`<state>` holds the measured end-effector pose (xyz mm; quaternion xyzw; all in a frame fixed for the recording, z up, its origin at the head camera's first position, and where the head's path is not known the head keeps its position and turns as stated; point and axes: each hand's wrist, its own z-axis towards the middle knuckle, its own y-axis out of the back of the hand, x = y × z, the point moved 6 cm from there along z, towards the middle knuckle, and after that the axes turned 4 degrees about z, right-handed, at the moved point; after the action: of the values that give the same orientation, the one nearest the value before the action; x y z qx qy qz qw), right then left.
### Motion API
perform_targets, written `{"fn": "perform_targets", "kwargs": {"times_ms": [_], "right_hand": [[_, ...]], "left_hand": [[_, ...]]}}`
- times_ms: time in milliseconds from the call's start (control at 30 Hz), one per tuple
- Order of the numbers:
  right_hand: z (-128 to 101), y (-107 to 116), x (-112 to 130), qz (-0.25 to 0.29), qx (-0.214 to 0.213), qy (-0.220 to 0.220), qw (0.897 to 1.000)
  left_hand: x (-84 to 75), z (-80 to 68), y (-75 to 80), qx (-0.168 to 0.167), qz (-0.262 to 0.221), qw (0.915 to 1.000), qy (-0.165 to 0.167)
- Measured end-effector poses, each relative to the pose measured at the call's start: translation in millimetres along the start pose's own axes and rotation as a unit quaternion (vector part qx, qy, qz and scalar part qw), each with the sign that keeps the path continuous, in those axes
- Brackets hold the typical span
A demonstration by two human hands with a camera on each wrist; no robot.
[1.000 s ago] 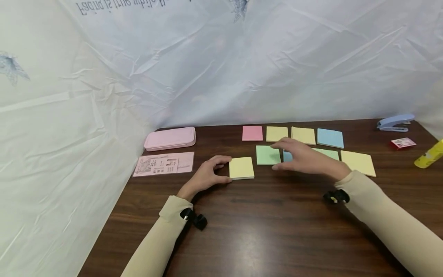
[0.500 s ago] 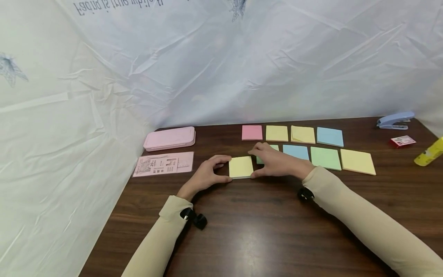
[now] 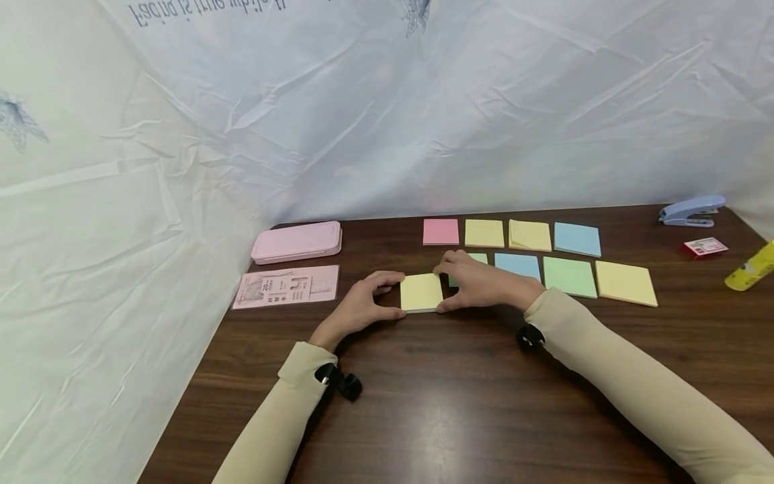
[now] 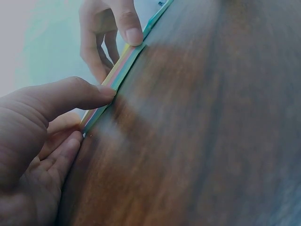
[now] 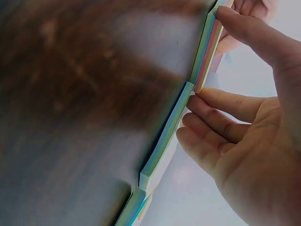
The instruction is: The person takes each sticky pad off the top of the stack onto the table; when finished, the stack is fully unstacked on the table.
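Both hands meet on a yellow-topped sticky-note pad (image 3: 421,292) that lies flat on the dark wooden tabletop (image 3: 459,403), a little left of its middle and nearer the far edge than the near one. The left hand (image 3: 361,308) pinches the pad's left side, thumb on the near edge and fingers curled over the far edge. The right hand (image 3: 480,282) grips the pad's right side the same way, thumb at the near right corner and fingers reaching over the top. The wrist views show the pad's edge in layered colours, with each thumb pressed against it. Just behind the right hand lies a green pad (image 3: 480,258), partly hidden, then a blue pad (image 3: 517,265) beside it. A pink case (image 3: 297,241) sits towards the far left corner.
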<state>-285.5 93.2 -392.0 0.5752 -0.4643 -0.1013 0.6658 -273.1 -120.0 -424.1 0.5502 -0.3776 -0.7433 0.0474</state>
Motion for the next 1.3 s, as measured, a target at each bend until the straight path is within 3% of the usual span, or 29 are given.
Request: {"fn": "perform_targets", "kwargs": {"times_ms": [400,667,1067,1300], "right_hand": [[-10,14,0,0.016,-0.048,0.004,0.999],[-37,34,-2,0.022,-0.091,0.017,0.995],[-94,38,-24,0.026,-0.084,-0.017,0.996],[-111,31,-31,0.022,-0.086,-0.022,0.996]], "left_hand": [[1.7,0.5,-3.2,0.000,0.001,1.0000,0.005],[0.1,-1.4,-3.0,0.003,0.010,0.9999,0.003],[-1.9,-3.2,-0.9,0.008,0.017,0.9998,-0.003],[-4.8,-3.9,0.9,0.007,0.018,0.9998,-0.008]]}}
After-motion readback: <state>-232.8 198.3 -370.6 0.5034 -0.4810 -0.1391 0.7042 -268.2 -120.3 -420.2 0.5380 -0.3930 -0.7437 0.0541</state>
